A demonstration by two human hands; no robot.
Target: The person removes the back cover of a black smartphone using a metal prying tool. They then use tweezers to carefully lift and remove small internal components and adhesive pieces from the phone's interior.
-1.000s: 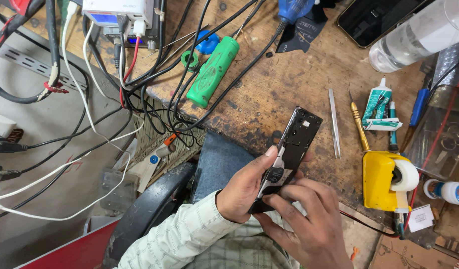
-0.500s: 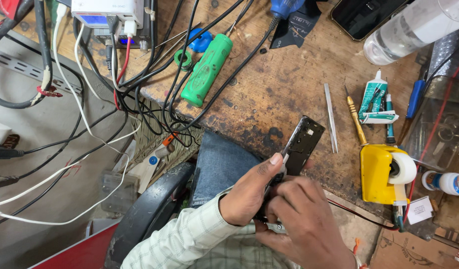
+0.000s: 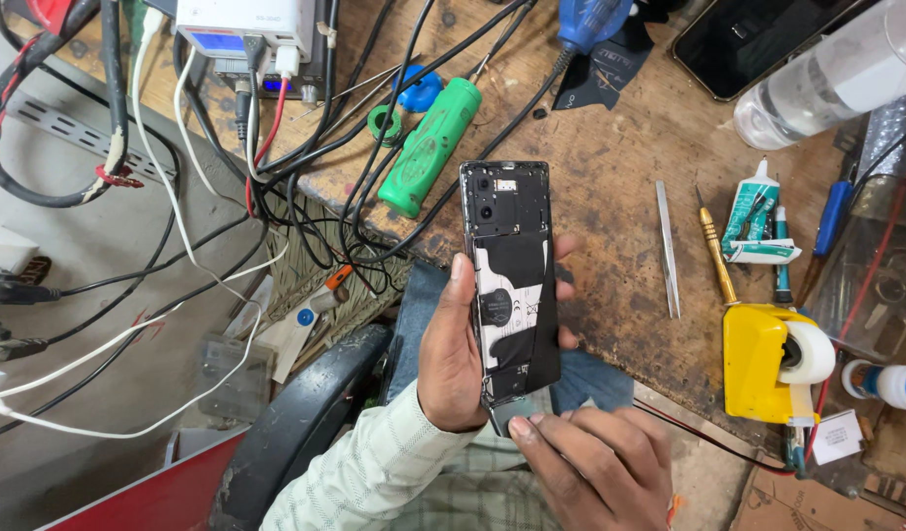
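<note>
Up close, our left hand (image 3: pixel 455 354) grasps the opened black phone with bared insides (image 3: pixel 510 280) above the scarred wooden bench (image 3: pixel 610 177); our right hand (image 3: pixel 595 462) pinches its lower end. Beside it lie steel tweezers (image 3: pixel 667 246) and a green cylindrical handle (image 3: pixel 428 147).

The opened flat phone body (image 3: pixel 510 285) shows a black inner face with white patches across its middle and a grey edge, held against a pale green sleeve with a thin checked pattern (image 3: pixel 374 472). The worn wooden bench top (image 3: pixel 610 167) is brown with dark stains. On it lie a bright green cylindrical handle (image 3: pixel 431 147), a blue plastic piece (image 3: pixel 418 90), a blue-handled screwdriver (image 3: pixel 592 22), silver metal tweezers (image 3: pixel 667 246), a white and teal glue tube (image 3: pixel 753 211) and a yellow tape dispenser holding a white roll (image 3: pixel 767 366). Black, white and red cables (image 3: pixel 276 187) cross the left side
</note>
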